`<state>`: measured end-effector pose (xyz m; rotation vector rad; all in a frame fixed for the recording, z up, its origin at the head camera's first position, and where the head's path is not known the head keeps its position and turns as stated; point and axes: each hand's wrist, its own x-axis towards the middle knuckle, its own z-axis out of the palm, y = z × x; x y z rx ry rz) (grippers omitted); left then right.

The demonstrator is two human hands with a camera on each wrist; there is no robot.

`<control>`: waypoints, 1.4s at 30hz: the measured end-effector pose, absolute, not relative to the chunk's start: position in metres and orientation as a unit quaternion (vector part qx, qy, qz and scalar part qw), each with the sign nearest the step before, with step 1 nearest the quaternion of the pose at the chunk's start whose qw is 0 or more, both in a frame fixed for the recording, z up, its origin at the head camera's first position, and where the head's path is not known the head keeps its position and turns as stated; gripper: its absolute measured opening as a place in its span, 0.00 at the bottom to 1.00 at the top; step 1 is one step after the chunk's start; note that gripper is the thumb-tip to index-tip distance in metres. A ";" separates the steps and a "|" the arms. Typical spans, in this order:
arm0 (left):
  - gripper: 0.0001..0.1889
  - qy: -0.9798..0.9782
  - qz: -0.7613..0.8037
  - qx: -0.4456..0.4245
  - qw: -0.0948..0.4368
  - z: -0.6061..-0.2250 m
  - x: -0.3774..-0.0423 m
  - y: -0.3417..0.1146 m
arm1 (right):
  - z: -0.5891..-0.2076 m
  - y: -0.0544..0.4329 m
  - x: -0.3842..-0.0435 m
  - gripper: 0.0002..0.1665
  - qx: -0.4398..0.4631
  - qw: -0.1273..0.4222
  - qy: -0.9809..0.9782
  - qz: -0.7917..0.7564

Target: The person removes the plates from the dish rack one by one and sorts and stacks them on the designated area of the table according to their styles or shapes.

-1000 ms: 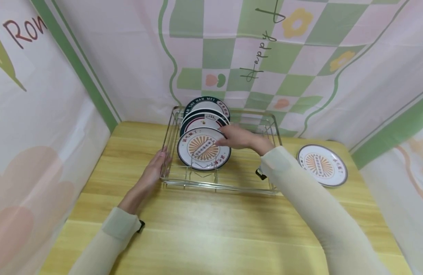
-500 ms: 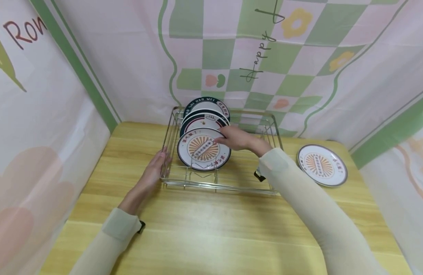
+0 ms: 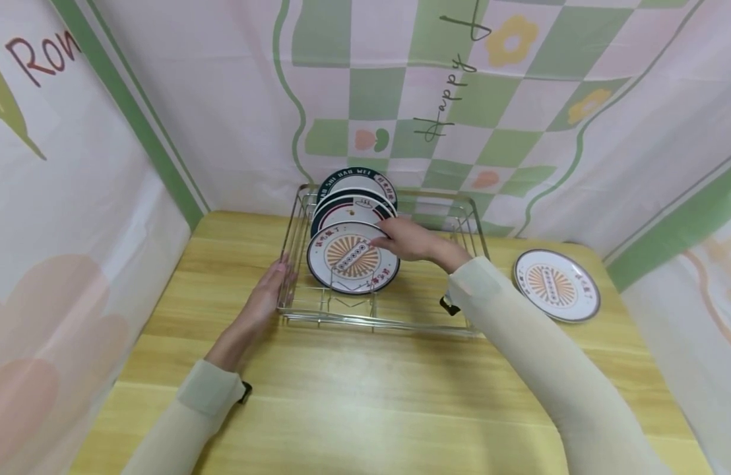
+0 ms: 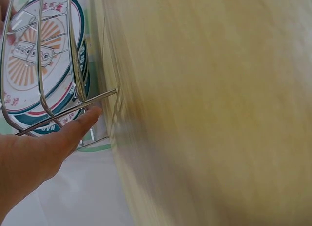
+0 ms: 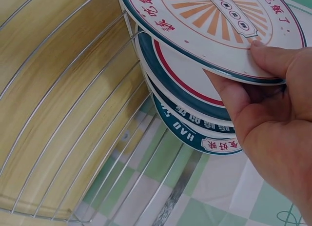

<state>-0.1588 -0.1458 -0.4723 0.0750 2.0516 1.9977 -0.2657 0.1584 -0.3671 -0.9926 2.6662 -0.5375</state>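
A white plate with an orange sunburst [image 3: 348,264] stands at the front of a row of plates in a wire dish rack [image 3: 419,325]. My right hand [image 3: 408,239] pinches its right edge, with the thumb on the printed face and the fingers behind, as the right wrist view shows. Behind it stand several plates with dark green rims [image 5: 168,72], partly overlapped. My left hand [image 3: 267,290] rests against the left side of the rack; in the left wrist view a finger [image 4: 80,127] lies straight along the outside of the wire. Its other fingers are mostly hidden.
Another sunburst plate [image 3: 557,285] lies face up on the wooden table [image 3: 353,409], right of the rack. A printed curtain [image 3: 377,92] hangs close behind the rack, and cloth [image 3: 63,231] also borders the left side.
Almost nothing differs. My right hand keeps its pinch on the front plate, with only a tiny shift, and my left hand stays at the rack's side.
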 end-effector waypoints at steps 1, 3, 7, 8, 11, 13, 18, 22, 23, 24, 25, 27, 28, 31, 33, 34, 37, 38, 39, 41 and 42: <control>0.33 0.710 0.690 0.027 0.139 -0.472 -0.158 -0.146 | -0.367 0.159 -0.266 0.12 -0.341 0.123 0.913 -0.186; 0.33 0.709 0.690 0.027 0.139 -0.473 -0.158 -0.146 | -0.367 0.159 -0.266 0.11 -0.341 0.123 0.912 -0.192; 0.34 0.711 0.688 0.033 0.142 -0.473 -0.158 -0.146 | -0.364 0.162 -0.266 0.11 -0.335 0.123 0.911 -0.207; 0.34 0.712 0.687 0.033 0.141 -0.473 -0.158 -0.146 | -0.363 0.163 -0.266 0.11 -0.333 0.122 0.911 -0.210; 0.34 0.714 0.685 0.037 0.141 -0.472 -0.158 -0.146 | -0.359 0.166 -0.266 0.12 -0.329 0.122 0.910 -0.219; 0.34 0.714 0.685 0.037 0.139 -0.472 -0.159 -0.146 | -0.357 0.168 -0.265 0.12 -0.328 0.120 0.910 -0.223; 0.33 0.716 0.684 0.035 0.135 -0.471 -0.159 -0.146 | -0.349 0.174 -0.265 0.12 -0.323 0.117 0.910 -0.231; 0.33 0.716 0.684 0.037 0.134 -0.470 -0.158 -0.146 | -0.340 0.181 -0.265 0.13 -0.316 0.117 0.910 -0.242; 0.33 0.716 0.683 0.037 0.135 -0.470 -0.157 -0.146 | -0.338 0.183 -0.265 0.13 -0.314 0.118 0.909 -0.248; 0.33 0.716 0.683 0.037 0.135 -0.470 -0.157 -0.146 | -0.335 0.185 -0.265 0.13 -0.311 0.119 0.908 -0.253; 0.33 0.717 0.683 0.038 0.135 -0.470 -0.157 -0.146 | -0.333 0.188 -0.265 0.13 -0.308 0.119 0.908 -0.258; 0.33 0.719 0.681 0.037 0.136 -0.470 -0.157 -0.146 | -0.328 0.193 -0.264 0.13 -0.301 0.116 0.908 -0.267; 0.33 0.720 0.680 0.036 0.136 -0.471 -0.157 -0.146 | -0.326 0.196 -0.264 0.12 -0.299 0.113 0.909 -0.268; 0.33 0.721 0.679 0.035 0.137 -0.471 -0.157 -0.146 | -0.319 0.205 -0.263 0.12 -0.290 0.095 0.916 -0.262; 0.33 0.719 0.681 0.035 0.138 -0.471 -0.158 -0.146 | -0.315 0.212 -0.262 0.12 -0.286 0.087 0.918 -0.261; 0.33 0.718 0.682 0.035 0.138 -0.472 -0.158 -0.146 | -0.312 0.215 -0.262 0.12 -0.283 0.088 0.918 -0.264; 0.33 0.715 0.685 0.036 0.138 -0.471 -0.158 -0.146 | -0.305 0.226 -0.260 0.11 -0.272 0.088 0.917 -0.277; 0.33 0.715 0.684 0.035 0.139 -0.472 -0.158 -0.146 | -0.302 0.230 -0.260 0.12 -0.267 0.090 0.917 -0.282; 0.33 0.715 0.684 0.035 0.140 -0.472 -0.158 -0.146 | -0.300 0.234 -0.259 0.12 -0.260 0.091 0.918 -0.287; 0.33 0.715 0.683 0.035 0.142 -0.472 -0.158 -0.147 | -0.294 0.243 -0.258 0.13 -0.248 0.083 0.922 -0.286; 0.33 0.716 0.682 0.035 0.142 -0.472 -0.158 -0.147 | -0.290 0.247 -0.256 0.13 -0.238 0.079 0.925 -0.287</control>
